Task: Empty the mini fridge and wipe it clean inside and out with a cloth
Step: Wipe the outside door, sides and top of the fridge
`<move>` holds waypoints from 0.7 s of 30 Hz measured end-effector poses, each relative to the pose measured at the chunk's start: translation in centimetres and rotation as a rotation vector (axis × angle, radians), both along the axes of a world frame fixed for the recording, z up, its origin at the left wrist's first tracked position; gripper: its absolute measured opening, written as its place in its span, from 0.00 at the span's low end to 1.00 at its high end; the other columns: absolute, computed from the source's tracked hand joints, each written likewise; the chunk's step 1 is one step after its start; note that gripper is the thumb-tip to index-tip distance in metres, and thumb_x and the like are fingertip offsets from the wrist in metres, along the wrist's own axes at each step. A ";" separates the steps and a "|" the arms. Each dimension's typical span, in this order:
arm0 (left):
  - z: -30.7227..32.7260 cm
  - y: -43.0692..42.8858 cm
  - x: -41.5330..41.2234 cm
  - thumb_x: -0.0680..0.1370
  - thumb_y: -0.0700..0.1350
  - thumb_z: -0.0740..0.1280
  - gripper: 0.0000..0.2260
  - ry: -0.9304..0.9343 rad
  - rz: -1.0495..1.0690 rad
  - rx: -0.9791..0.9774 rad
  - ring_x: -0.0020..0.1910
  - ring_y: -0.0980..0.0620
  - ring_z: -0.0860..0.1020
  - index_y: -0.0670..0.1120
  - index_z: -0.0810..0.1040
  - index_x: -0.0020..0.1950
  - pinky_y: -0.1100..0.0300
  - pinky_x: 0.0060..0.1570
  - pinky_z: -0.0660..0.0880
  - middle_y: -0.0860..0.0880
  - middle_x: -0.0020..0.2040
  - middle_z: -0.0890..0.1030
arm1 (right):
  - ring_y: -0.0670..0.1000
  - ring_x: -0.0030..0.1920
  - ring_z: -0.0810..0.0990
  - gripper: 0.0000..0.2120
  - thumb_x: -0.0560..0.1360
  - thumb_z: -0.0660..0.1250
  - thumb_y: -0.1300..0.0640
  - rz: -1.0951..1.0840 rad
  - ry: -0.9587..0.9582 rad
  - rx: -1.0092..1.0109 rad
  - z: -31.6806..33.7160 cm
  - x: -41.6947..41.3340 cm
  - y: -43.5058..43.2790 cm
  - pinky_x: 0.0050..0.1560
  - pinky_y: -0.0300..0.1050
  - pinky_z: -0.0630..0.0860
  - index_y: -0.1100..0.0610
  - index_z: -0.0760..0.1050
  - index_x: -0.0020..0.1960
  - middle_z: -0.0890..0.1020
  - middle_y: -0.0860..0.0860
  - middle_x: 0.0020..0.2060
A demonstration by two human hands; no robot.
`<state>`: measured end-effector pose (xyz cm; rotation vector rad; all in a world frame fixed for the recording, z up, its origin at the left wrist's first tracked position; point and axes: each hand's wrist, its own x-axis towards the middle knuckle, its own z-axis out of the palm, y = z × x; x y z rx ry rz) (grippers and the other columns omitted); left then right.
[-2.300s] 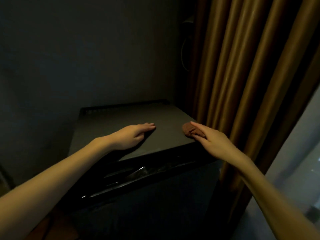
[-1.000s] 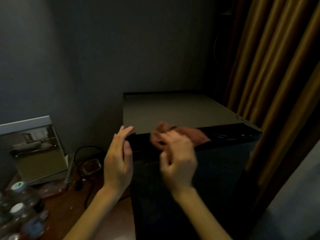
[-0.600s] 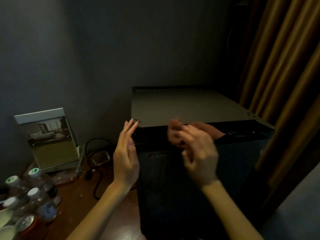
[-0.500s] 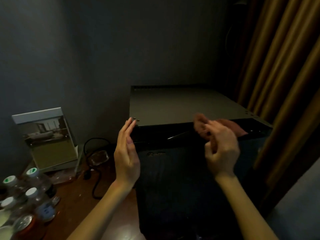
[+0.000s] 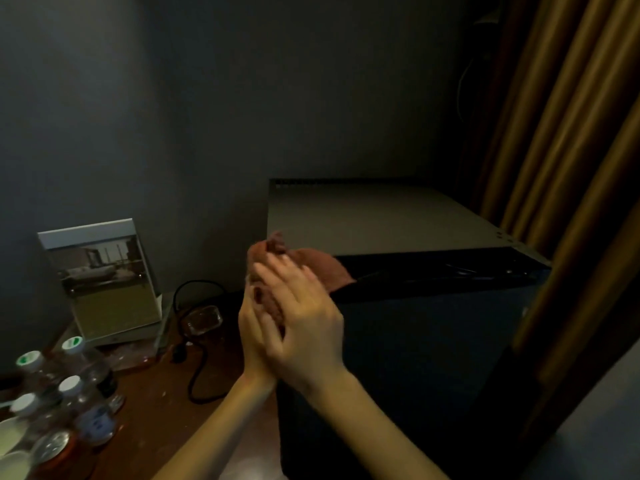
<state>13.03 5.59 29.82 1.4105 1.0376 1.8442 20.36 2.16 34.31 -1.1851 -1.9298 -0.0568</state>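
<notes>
The black mini fridge stands closed in the corner, with a grey top and a glossy dark door. A brown cloth is bunched at the door's upper left corner. My right hand grips the cloth and presses it toward my left hand, whose palm faces it. The two hands meet in front of the fridge's left front edge, with the cloth between them. Part of the cloth is hidden behind the fingers.
Gold curtains hang close on the right. On the wooden table to the left are several water bottles, a framed picture, a black cable and a small clear wrapped item. A dark wall stands behind.
My right hand has carried the cloth leftward along the door's top edge, from its right part to the left corner. It now meets my left hand, which has barely moved.
</notes>
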 end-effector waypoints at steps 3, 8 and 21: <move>-0.1 0.0 -1.5 0.82 0.55 0.55 0.24 0.090 0.135 0.009 0.63 0.76 0.66 0.44 0.60 0.74 0.74 0.62 0.65 0.52 0.69 0.68 | 0.42 0.74 0.59 0.23 0.78 0.61 0.52 0.136 -0.150 -0.138 3.1 0.0 1.2 0.71 0.32 0.43 0.50 0.68 0.73 0.67 0.45 0.73; 1.2 -0.1 -2.0 0.80 0.54 0.50 0.23 0.069 0.111 -0.033 0.67 0.70 0.66 0.50 0.62 0.75 0.77 0.61 0.63 0.56 0.70 0.68 | 0.47 0.77 0.54 0.22 0.81 0.55 0.56 0.173 -0.366 -0.394 6.4 1.4 6.8 0.75 0.45 0.50 0.50 0.64 0.74 0.59 0.48 0.77; 6.8 2.1 -0.9 0.82 0.42 0.60 0.21 0.571 0.006 -0.185 0.76 0.58 0.53 0.46 0.64 0.75 0.61 0.72 0.55 0.53 0.76 0.61 | 0.62 0.61 0.74 0.19 0.81 0.52 0.60 -0.633 -0.185 -0.551 7.3 26.4 10.7 0.61 0.54 0.72 0.60 0.69 0.70 0.72 0.62 0.66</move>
